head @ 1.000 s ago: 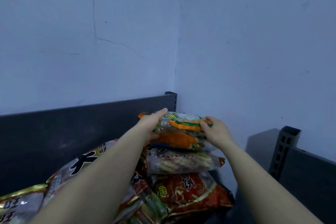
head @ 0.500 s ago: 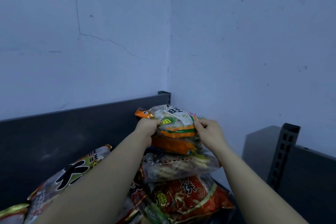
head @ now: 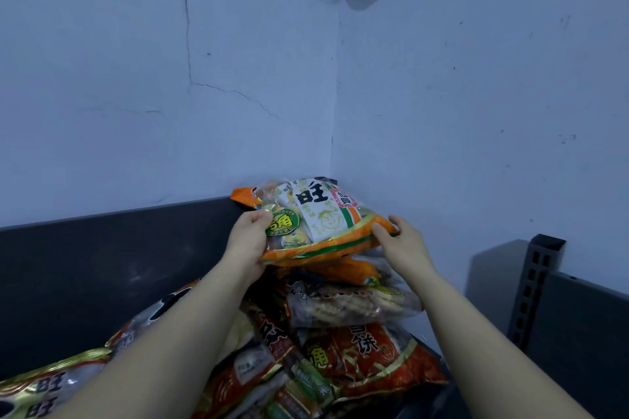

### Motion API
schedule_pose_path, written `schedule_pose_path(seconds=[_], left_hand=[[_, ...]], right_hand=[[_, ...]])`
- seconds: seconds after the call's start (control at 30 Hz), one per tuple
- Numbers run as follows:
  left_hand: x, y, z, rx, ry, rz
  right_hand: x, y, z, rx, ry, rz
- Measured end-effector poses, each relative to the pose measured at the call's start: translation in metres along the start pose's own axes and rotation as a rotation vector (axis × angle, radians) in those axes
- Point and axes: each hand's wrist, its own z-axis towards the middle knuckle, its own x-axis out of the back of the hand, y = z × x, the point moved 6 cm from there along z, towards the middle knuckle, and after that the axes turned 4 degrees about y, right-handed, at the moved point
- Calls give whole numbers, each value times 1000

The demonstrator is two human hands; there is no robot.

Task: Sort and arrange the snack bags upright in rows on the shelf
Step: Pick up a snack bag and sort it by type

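Orange snack bag (head: pixel 320 224) is being gripped by left hand (head: pixel 250 241) and right hand (head: pixel 405 245); tilting it upright could topple the stacked bags (head: pixel 350 303) beneath.

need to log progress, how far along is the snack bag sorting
Barely started: no upright row shows yet. In hand: the left hand and right hand grip the orange-and-white bag, tilted atop the corner pile. Left: the clear cracker bag, the red bag and the silver bag at lower left lie flat on the shelf.
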Motion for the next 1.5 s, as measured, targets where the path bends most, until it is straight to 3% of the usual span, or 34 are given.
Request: schedule_pose_path(seconds=[0.5, 1.0, 1.33, 1.5], left_hand=[[67, 54, -47, -123, 0, -39], [167, 111, -148, -313, 44, 109], [301, 148, -255, -464, 204, 557], [382, 171, -299, -416, 378, 735]], right_hand=[[-24, -49, -39, 132, -138, 93], [-72, -118, -130, 207, -500, 308], [-143, -177, -252, 252, -733, 501], [-180, -217, -330, 341, -747, 501]])
